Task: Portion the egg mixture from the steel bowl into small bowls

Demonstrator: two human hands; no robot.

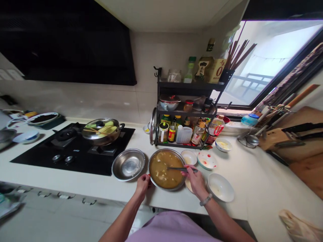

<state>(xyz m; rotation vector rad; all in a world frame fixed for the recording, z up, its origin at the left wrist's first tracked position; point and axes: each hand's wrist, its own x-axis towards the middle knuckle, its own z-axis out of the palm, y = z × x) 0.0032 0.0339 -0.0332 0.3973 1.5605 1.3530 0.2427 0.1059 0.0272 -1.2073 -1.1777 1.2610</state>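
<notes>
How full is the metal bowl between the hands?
Mostly full: brown liquid with pale bits spreads nearly to the rim of the metal bowl. Exact depth: cannot tell from this view.

Your soup bowl (164, 188) & the basin (128, 166) gleam in smooth, shiny metal; c'top (252, 188) smooth w/ a soft sheen. Before you: glossy hob (85, 162), metal pan (104, 140) w/ clear, reflective lid (92, 128), matt metal-look rack (186, 85), wooden knife block (271, 138), glossy white bowl (223, 194). Your top (174, 228): soft, matt cloth.
</notes>
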